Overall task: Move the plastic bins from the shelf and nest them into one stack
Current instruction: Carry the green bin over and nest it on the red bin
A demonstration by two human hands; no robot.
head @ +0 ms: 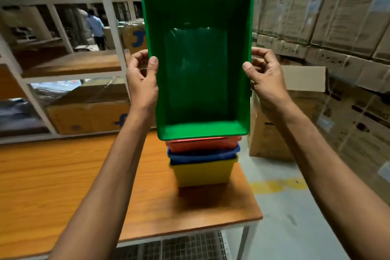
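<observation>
I hold a green plastic bin (198,65) with both hands, its open side facing me, empty inside. My left hand (141,82) grips its left rim and my right hand (266,82) grips its right rim. The green bin's near edge sits just above a nested stack on the wooden table (63,186): a red bin (202,143) on top, a blue bin (202,156) under it, a yellow bin (203,173) below, and another red bin (200,192) at the bottom. Whether the green bin touches the stack is hidden.
A white metal shelf rack (114,34) with wooden boards stands behind the table and holds cardboard boxes (88,112). Stacked cartons (337,17) line the right wall, with one box (274,129) on the floor. A person (96,27) stands far back left.
</observation>
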